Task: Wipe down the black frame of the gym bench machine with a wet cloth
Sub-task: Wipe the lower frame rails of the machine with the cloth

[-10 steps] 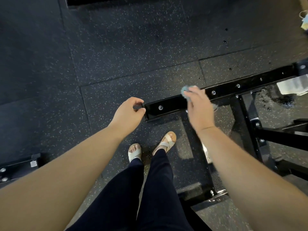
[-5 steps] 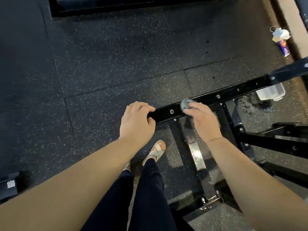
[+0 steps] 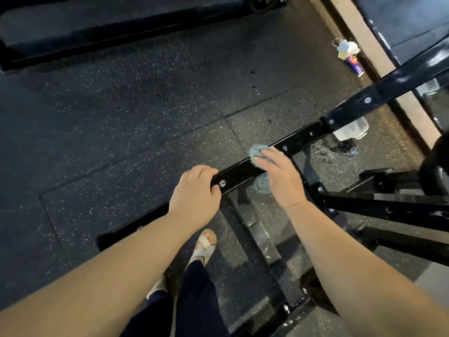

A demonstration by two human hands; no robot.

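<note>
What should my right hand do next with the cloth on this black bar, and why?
Probably slide the cloth further along the black bar, away from your left hand. Your right hand presses it onto the bar's top just past the left hand, which grips the bar's near end, and a long bolted stretch lies beyond toward the plastic container.

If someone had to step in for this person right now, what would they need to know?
Left hand: grips the near end of the black frame bar, steadying it.
Right hand: presses the blue-green cloth on the bar's top, the cloth draped over its near side.
A clear plastic tub sits on the floor by a wet patch.
Done: cannot tell how much is wiped.
Left: probably the bar's far stretch and the other frame members.
</note>
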